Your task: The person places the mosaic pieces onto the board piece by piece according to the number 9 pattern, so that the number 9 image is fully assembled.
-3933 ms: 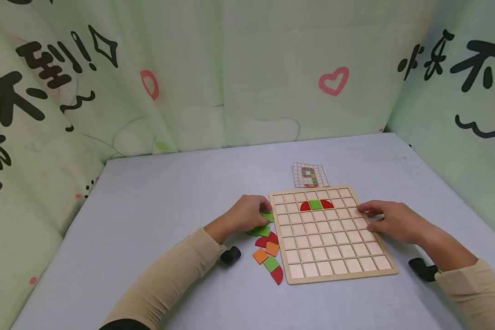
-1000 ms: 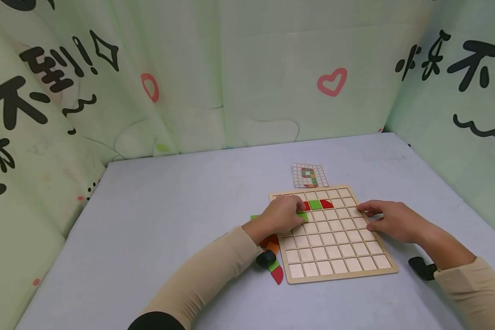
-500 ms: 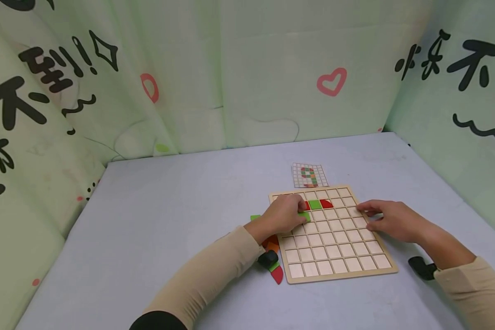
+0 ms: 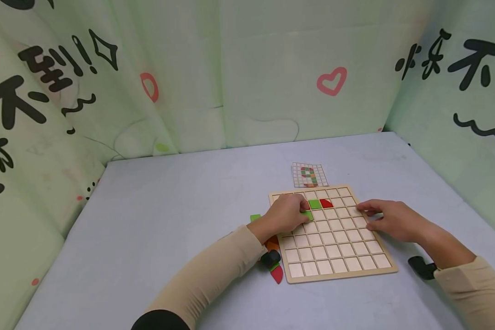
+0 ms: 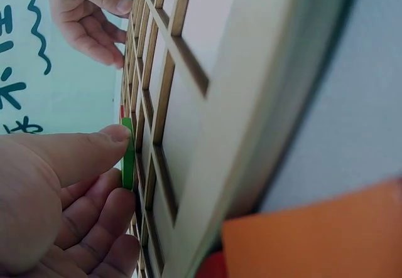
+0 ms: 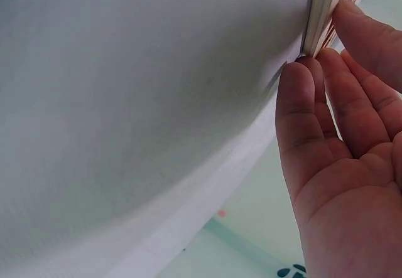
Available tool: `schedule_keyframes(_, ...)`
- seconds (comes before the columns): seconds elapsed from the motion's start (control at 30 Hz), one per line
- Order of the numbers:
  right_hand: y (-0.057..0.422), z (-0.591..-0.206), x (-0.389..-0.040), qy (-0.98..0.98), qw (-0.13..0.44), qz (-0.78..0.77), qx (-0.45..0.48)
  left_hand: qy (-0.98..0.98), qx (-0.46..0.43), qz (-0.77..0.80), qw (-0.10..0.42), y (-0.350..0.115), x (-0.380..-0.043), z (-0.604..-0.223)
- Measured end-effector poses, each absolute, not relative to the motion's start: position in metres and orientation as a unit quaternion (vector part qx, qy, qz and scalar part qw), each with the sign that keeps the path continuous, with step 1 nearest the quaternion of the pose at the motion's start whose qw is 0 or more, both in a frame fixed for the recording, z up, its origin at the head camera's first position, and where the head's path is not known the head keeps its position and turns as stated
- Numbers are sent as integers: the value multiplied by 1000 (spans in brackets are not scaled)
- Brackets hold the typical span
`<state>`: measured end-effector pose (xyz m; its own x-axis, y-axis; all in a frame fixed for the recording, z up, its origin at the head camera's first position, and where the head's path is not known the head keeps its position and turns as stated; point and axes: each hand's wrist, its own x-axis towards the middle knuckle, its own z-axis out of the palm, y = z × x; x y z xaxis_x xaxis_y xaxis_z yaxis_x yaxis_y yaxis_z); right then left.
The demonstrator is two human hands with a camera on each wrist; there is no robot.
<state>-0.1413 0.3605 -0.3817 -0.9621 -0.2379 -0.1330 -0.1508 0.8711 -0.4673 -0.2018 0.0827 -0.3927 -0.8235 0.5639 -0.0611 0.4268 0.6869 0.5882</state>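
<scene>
My left hand (image 4: pixel 285 213) reaches over the wooden grid board (image 4: pixel 342 256) and pinches a green square tile (image 4: pixel 308 215) between thumb and fingers. In the left wrist view that tile (image 5: pixel 127 155) stands edge-on, close against the board's grid lines. Just behind it lie a green square (image 4: pixel 315 204) and a red quarter-round tile (image 4: pixel 326 203) set in the cells; another red piece to their left is mostly hidden by the hand. My right hand (image 4: pixel 392 221) holds the board's right edge, with its thumb on the frame and its fingers (image 6: pixel 295 90) at the side and underside.
Left of the board lie loose tiles, partly hidden under my left wrist: a green one (image 4: pixel 255 217), an orange one (image 4: pixel 273 244) and a red one (image 4: pixel 277 274). A printed pattern card (image 4: pixel 309 175) lies behind the board. A pale green curtain (image 4: pixel 264 82) surrounds the table (image 4: pixel 181 197).
My left hand has picked up a green tile from the loose ones at the left and moved right over the board, lately inching further right. The right hand has stayed at the board's edge.
</scene>
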Motion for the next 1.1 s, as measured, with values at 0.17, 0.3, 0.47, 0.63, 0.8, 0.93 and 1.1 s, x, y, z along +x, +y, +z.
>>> schedule_keyframes(0.17,360,-381,-142,963,95,-233,-99,909,266,295,124,83,-202,-393)
schedule_keyframes(0.3,360,-382,-142,963,94,-232,-102,908,266,297,124,83,-203,-394)
schedule_keyframes(0.47,360,-382,-142,962,91,-233,-104,908,274,296,115,83,-203,-394)
schedule_keyframes(0.63,361,-382,-142,962,94,-233,-102,908,272,298,114,84,-204,-395)
schedule_keyframes(0.8,360,-382,-142,963,93,-233,-101,909,263,302,116,86,-205,-396)
schedule_keyframes(0.93,361,-382,-142,963,93,-232,-102,910,259,303,118,86,-205,-396)
schedule_keyframes(1.1,361,-382,-142,964,92,-230,-100,907,262,306,120,86,-206,-396)
